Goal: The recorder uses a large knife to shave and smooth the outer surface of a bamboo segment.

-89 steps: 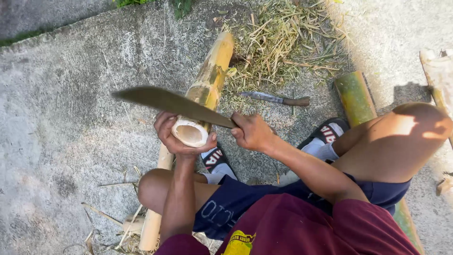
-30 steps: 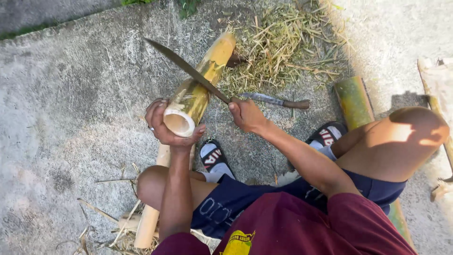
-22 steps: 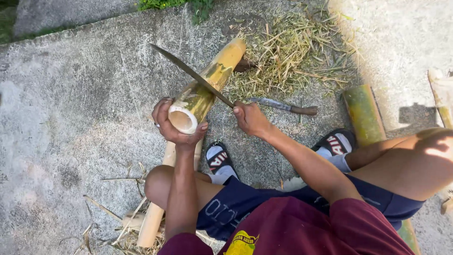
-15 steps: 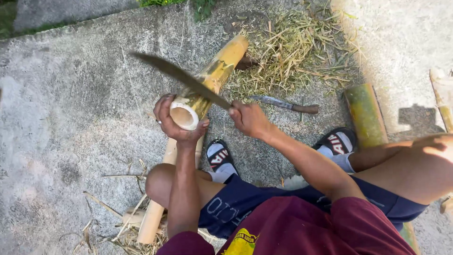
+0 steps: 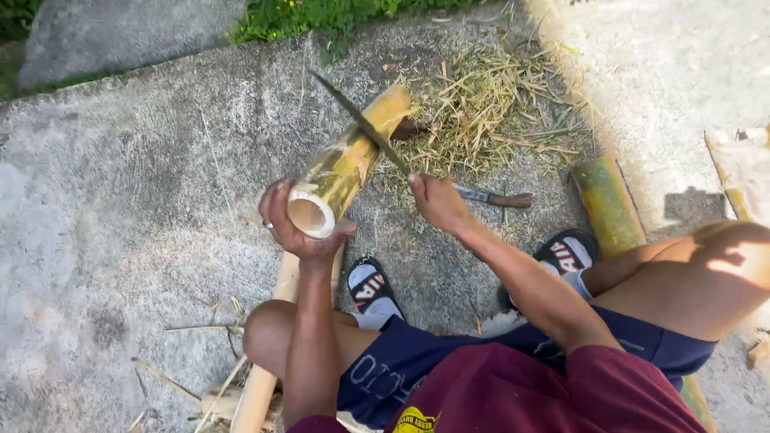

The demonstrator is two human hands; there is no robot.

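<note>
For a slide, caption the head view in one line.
Seated on concrete, left hand steadies a hollow bamboo section while right hand holds a long blade against it.

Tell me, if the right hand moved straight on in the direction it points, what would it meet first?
Probably the bamboo tube: the right hand points up-left along its long blade, which lies across that tube. Depth is unclear.

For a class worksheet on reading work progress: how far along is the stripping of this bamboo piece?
Done: shavings lie piled beyond the bamboo. In hand: left hand grips the cut end, right hand sets the long blade on it. Left: green skin remains on the bamboo.
</note>
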